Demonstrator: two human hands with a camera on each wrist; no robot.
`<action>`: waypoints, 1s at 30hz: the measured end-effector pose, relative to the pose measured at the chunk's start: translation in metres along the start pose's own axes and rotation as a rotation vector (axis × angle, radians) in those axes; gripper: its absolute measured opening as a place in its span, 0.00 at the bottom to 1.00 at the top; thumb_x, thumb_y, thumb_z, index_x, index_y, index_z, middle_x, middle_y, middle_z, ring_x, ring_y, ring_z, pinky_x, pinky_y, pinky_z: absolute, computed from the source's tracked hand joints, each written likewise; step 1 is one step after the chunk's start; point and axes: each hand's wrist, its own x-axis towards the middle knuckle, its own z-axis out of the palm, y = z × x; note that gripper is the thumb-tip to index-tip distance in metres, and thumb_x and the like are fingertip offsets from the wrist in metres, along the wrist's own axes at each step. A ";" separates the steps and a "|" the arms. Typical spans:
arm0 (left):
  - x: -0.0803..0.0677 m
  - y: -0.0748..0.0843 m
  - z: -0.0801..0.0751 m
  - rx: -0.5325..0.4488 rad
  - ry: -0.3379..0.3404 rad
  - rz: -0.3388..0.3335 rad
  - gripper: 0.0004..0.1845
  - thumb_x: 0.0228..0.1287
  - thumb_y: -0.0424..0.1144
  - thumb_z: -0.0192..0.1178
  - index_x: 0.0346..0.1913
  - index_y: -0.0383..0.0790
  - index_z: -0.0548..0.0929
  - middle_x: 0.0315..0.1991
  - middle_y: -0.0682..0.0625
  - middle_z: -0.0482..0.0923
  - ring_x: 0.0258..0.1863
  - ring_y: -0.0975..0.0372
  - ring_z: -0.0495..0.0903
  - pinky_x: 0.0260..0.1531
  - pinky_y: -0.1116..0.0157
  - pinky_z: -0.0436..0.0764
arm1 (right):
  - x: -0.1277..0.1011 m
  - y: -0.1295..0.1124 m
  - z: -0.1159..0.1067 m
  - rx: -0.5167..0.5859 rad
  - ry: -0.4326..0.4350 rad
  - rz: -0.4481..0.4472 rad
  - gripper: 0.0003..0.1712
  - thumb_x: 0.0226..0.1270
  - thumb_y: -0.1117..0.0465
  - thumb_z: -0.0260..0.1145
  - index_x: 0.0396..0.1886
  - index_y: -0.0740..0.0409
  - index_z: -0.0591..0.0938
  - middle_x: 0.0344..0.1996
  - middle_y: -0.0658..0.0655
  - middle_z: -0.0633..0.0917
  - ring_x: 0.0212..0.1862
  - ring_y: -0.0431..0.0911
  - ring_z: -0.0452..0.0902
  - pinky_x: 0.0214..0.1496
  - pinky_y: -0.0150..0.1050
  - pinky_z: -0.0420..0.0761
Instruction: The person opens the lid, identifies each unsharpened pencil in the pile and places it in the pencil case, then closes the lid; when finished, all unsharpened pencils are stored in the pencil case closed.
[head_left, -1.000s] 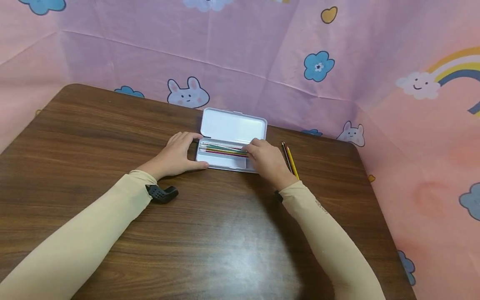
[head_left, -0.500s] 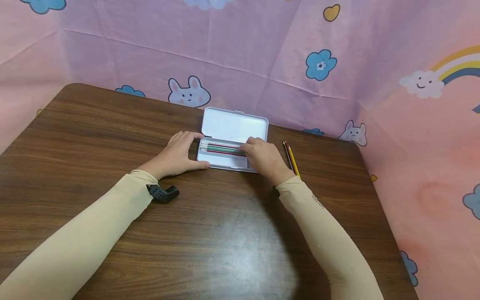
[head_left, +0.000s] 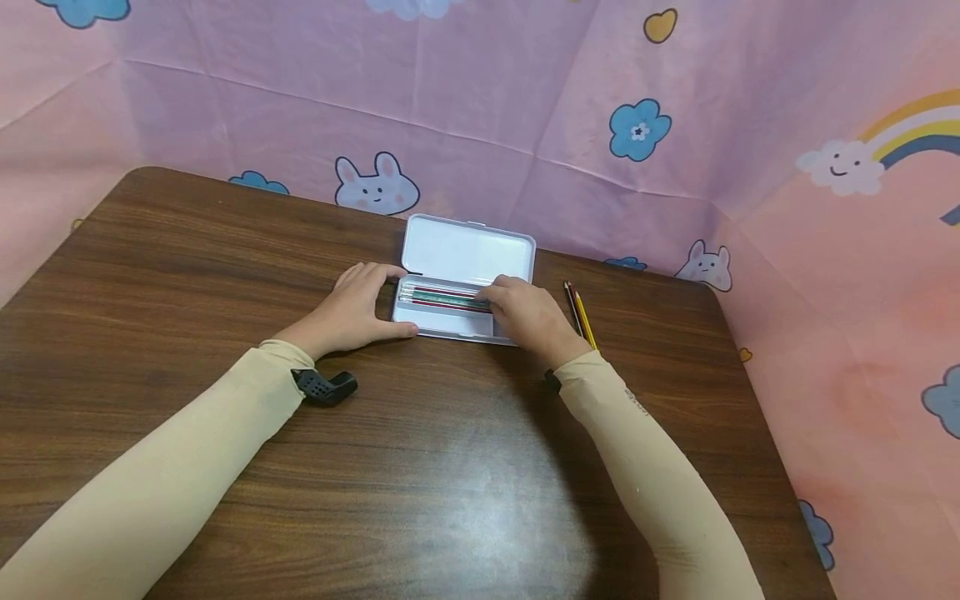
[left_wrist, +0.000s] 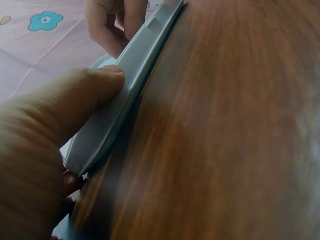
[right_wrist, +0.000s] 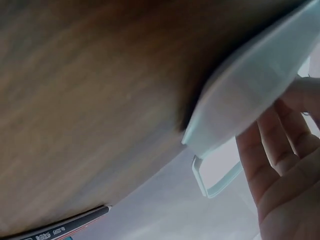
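Observation:
A white pencil case (head_left: pixel 444 322) lies with its lid (head_left: pixel 467 250) raised at the back of the table. Several red and green striped pencils (head_left: pixel 446 298) lie side by side in its long rear compartment, their pale ends to the left. My left hand (head_left: pixel 352 310) grips the case's left end, thumb along the front wall and fingers around the far side. My right hand (head_left: pixel 531 317) reaches over the right part of the case, its bent fingers pinching the pencils' right ends, which they hide. In the right wrist view, the fingers (right_wrist: pixel 272 145) pass over the case's rim.
Loose pencils (head_left: pixel 581 315), one of them yellow, lie on the brown wooden table (head_left: pixel 420 467) just right of my right hand. A patterned pink and purple cloth (head_left: pixel 480 108) hangs close behind the table's far edge and along its right side.
My right hand has shifted slightly left over the case. The pencils inside lie straighter, and the yellow one among them no longer shows. My left hand keeps its place.

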 end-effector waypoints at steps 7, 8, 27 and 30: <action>0.001 0.000 0.002 -0.002 0.001 0.003 0.51 0.57 0.64 0.73 0.75 0.39 0.65 0.73 0.41 0.66 0.74 0.47 0.60 0.78 0.42 0.46 | -0.010 0.012 -0.011 0.343 0.139 0.150 0.12 0.74 0.68 0.63 0.53 0.58 0.86 0.48 0.57 0.85 0.48 0.49 0.82 0.52 0.44 0.83; 0.001 0.000 0.002 -0.005 0.000 0.004 0.51 0.57 0.64 0.73 0.75 0.38 0.66 0.72 0.40 0.66 0.74 0.46 0.60 0.78 0.42 0.47 | -0.012 0.015 -0.012 0.431 0.169 0.199 0.12 0.75 0.68 0.63 0.54 0.60 0.86 0.49 0.58 0.85 0.50 0.49 0.82 0.54 0.44 0.83; 0.001 -0.003 0.001 -0.053 -0.010 -0.009 0.41 0.70 0.60 0.63 0.76 0.39 0.65 0.74 0.39 0.64 0.76 0.45 0.58 0.77 0.40 0.48 | -0.025 0.045 0.008 1.006 0.148 0.723 0.24 0.75 0.67 0.59 0.68 0.63 0.72 0.59 0.63 0.79 0.50 0.53 0.80 0.44 0.42 0.84; 0.004 -0.004 -0.002 -0.119 0.029 -0.021 0.36 0.76 0.52 0.59 0.76 0.36 0.64 0.72 0.38 0.66 0.75 0.44 0.59 0.75 0.40 0.53 | -0.024 0.047 0.006 1.011 0.117 0.727 0.25 0.76 0.66 0.60 0.70 0.62 0.72 0.60 0.63 0.79 0.53 0.54 0.80 0.49 0.45 0.85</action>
